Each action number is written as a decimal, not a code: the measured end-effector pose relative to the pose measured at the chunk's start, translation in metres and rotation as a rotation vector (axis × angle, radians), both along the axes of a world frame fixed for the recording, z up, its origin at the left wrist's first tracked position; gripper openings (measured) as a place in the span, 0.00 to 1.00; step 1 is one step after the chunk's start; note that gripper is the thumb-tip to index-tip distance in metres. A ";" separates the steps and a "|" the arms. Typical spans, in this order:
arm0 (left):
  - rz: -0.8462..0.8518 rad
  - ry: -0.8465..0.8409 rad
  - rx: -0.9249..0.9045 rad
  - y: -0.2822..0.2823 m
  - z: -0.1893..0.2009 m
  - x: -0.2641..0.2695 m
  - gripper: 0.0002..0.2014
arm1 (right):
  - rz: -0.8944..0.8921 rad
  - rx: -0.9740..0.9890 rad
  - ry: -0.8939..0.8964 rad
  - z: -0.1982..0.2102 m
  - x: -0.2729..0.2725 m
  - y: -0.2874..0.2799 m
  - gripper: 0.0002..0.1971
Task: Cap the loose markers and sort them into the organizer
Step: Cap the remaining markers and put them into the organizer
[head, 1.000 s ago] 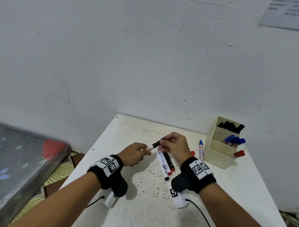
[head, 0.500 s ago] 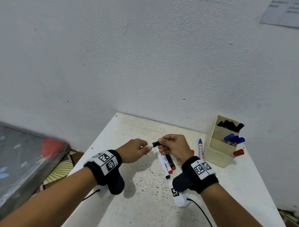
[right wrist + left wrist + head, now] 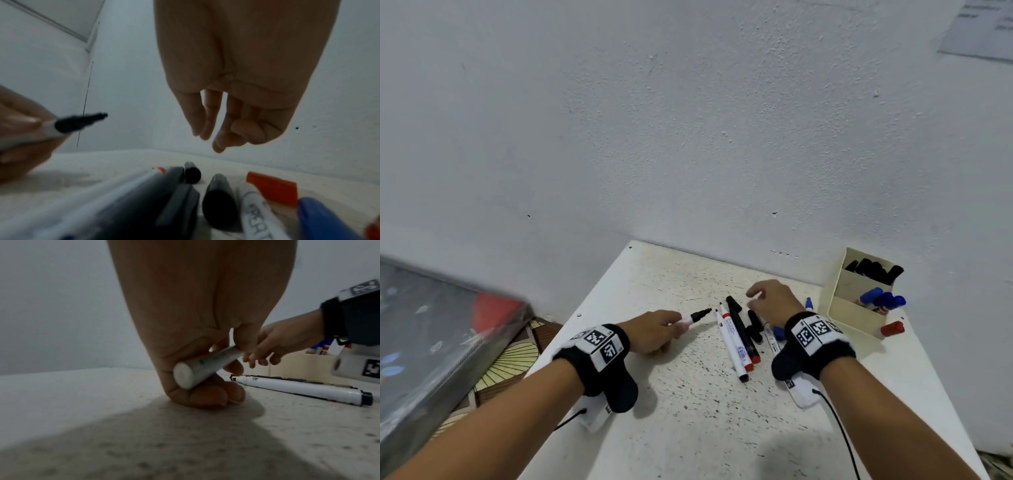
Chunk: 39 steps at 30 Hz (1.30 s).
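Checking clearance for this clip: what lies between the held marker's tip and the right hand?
In the head view, uncapped markers and loose black caps lie on the table there.

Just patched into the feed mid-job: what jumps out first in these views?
The left hand grips an uncapped black marker, tip pointing right, near the table's middle. The right hand hovers, fingers loose, over a scatter of markers and loose black caps. At the table's right edge stands the cream organizer, with black and blue markers in separate compartments.
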<state>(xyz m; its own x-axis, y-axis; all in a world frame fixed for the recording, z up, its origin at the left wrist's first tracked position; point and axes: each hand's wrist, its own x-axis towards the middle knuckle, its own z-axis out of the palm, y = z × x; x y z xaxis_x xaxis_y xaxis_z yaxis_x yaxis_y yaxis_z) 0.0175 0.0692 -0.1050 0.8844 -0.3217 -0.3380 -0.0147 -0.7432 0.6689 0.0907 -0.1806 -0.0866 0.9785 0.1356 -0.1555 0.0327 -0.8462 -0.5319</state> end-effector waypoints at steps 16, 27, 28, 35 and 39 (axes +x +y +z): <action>0.020 0.003 0.017 -0.003 -0.001 -0.002 0.18 | -0.077 0.401 0.134 0.012 0.013 0.027 0.05; 0.036 0.000 -0.114 -0.006 0.006 -0.004 0.15 | -0.035 0.824 0.271 0.022 -0.033 0.041 0.04; 0.048 0.011 -0.144 -0.006 0.009 -0.004 0.15 | -0.024 0.850 0.290 0.025 -0.033 0.039 0.04; 0.060 0.092 -0.253 -0.003 0.023 -0.001 0.17 | 0.081 0.879 0.292 0.031 -0.041 0.031 0.07; 0.041 0.233 -0.322 -0.001 0.033 -0.003 0.17 | 0.222 0.791 0.270 0.032 -0.046 0.029 0.09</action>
